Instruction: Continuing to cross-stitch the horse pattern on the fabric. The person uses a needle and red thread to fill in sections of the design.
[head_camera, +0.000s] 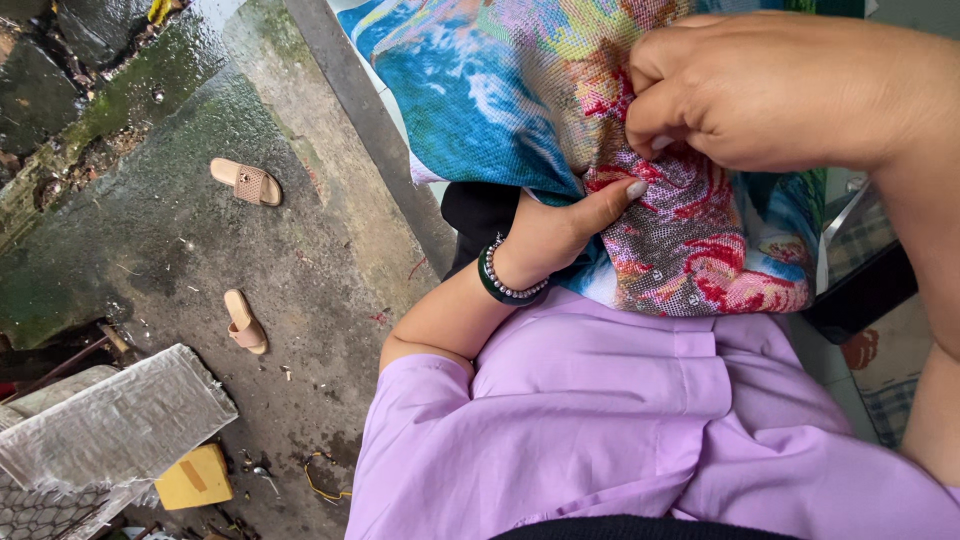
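Observation:
A colourful stitched cloth (500, 90), blue with red, pink and yellow patches, lies over my lap. My left hand (560, 230) grips the cloth from underneath, thumb pressed on its red part; a dark bead bracelet (500, 282) circles that wrist. My right hand (790, 90) is closed above the cloth, fingertips pinching at the red area; whatever small thing they pinch is hidden. My lilac shirt (620, 420) fills the lower frame.
Wet concrete ground (200, 230) lies to the left with two tan sandals (246, 182) (245, 322). A folded plastic-covered sheet (115, 420) and a yellow block (195, 478) sit lower left. A dark seat edge (860, 290) is at right.

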